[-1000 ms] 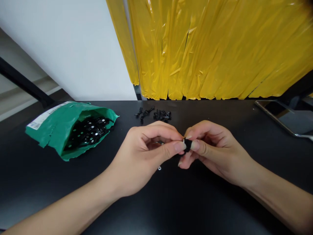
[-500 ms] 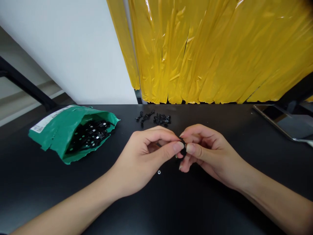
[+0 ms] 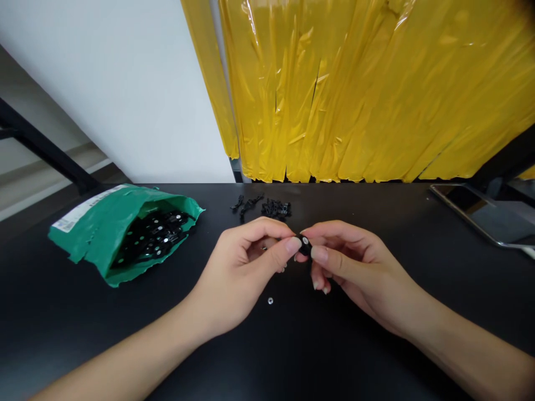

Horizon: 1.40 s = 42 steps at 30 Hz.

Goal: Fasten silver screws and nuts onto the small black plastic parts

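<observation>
Between my two hands is a small black plastic part (image 3: 305, 246) with a round silvery disc on its face. My left hand (image 3: 254, 262) pinches its left end between thumb and forefinger. On the other end, the thumb and forefinger of my right hand (image 3: 355, 253) are closed, with the lower fingers curled below. A tiny silvery ring (image 3: 270, 301) lies on the black table (image 3: 234, 362) just below my left hand. Beyond my hands sits a small heap of black plastic pieces (image 3: 276, 209), with a few loose black pieces (image 3: 248, 205) to its left.
A torn-open green bag (image 3: 94, 231) of black parts with silvery discs lies at the left. A flat device like a phone or tablet (image 3: 489, 214) rests at the far right. Behind the table hang yellow plastic strips (image 3: 355, 100) and a white panel (image 3: 137, 89).
The black part has turned between my fingers, so its silvery disc now faces me. Both hands have shifted slightly left, and the view has tilted a little.
</observation>
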Motion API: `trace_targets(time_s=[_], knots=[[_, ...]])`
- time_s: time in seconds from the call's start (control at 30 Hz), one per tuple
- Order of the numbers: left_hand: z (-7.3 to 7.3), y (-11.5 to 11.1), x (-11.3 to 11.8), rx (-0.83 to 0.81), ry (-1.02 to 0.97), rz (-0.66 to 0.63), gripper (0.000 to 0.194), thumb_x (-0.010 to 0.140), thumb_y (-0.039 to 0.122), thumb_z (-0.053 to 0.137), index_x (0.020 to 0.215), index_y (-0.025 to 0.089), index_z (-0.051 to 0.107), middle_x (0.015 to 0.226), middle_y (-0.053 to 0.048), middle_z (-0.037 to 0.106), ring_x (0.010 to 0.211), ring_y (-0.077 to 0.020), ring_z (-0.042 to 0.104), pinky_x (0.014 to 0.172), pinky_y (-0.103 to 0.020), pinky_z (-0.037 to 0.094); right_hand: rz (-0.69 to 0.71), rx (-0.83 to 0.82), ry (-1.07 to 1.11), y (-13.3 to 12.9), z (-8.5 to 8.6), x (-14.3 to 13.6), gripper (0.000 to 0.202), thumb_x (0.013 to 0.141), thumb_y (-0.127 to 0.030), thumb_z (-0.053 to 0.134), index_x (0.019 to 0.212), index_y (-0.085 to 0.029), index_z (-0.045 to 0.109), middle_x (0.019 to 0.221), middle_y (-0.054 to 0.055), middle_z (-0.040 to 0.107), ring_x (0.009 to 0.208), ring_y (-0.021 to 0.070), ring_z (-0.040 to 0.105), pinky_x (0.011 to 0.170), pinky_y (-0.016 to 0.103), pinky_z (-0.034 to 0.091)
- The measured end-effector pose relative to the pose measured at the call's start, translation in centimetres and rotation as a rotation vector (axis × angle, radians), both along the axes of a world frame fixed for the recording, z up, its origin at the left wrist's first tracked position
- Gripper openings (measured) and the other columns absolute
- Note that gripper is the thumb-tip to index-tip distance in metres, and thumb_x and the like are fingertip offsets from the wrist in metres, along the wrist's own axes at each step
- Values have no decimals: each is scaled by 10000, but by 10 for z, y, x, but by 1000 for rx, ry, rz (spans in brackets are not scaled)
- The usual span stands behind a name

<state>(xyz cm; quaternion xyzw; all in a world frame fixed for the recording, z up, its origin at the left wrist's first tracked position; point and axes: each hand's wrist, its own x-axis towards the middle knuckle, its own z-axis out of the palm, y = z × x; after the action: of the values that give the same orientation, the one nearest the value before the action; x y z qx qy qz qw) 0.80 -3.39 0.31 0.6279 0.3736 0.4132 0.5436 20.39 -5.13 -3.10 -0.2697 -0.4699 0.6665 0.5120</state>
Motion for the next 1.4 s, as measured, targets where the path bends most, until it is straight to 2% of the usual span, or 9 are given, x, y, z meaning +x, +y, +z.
trace_targets(time_s=[0.23,0.37,0.53,0.63,0.8,0.93,1.03,1.3,1.4], knots=[[-4,1,-1,1,-15,-23,98,937,269,761,901,178,774,835,12,712,729,-79,647,663,-161,550,29,-13,3,-4,0,-1,161,933,-297,812,1093,-310,794,879,-33,790,661,49,674,614,146,556],[-2,1,-2,32,41,-44,150,964,262,720,861,178,789,874,2,695,708,-69,620,657,-153,547,20,-55,6,-4,-1,-1,196,903,-277,844,1081,-296,763,871,-32,803,649,54,664,596,141,541],[0,1,-3,63,74,-56,251,1025,351,636,931,193,806,931,-13,704,712,-80,609,664,-174,537,-41,-28,-84,-4,2,0,201,899,-292,847,1082,-292,764,863,-37,805,668,53,655,603,127,547],[-1,1,-4,62,83,-34,292,1030,400,618,965,192,814,861,-12,705,703,-92,606,665,-189,529,-80,-3,-146,-5,5,-1,175,896,-283,848,1049,-282,765,845,-42,810,675,47,663,611,113,540],[-2,1,-3,48,193,2,186,955,357,731,997,198,818,799,3,735,692,-100,602,628,-197,479,-200,75,-311,-7,6,-3,238,835,-210,875,1032,-302,778,858,-50,810,766,82,727,657,141,543],[-3,1,-4,223,296,45,160,966,303,713,1018,194,818,846,-6,762,746,-114,648,673,-214,494,-317,171,-491,-8,4,-3,170,886,-337,815,1051,-306,791,914,-8,803,857,164,757,668,240,568],[-3,2,-4,314,312,57,148,971,271,703,1015,192,820,861,-9,760,750,-109,659,685,-212,505,-382,261,-606,-8,2,-1,191,906,-341,790,1094,-310,787,944,0,792,876,178,758,729,289,585],[-3,-3,4,-9,50,90,95,887,192,776,958,212,836,744,16,764,623,-80,687,615,-143,585,-514,583,-714,-9,-5,0,229,930,-267,788,1144,-295,714,1024,-18,788,929,128,754,861,246,601],[-5,-5,7,-65,-30,97,98,850,162,814,923,217,846,770,13,793,626,-77,713,619,-127,604,-564,662,-727,-11,-6,-1,227,934,-258,797,1141,-304,712,1022,-31,809,899,126,763,835,242,606]])
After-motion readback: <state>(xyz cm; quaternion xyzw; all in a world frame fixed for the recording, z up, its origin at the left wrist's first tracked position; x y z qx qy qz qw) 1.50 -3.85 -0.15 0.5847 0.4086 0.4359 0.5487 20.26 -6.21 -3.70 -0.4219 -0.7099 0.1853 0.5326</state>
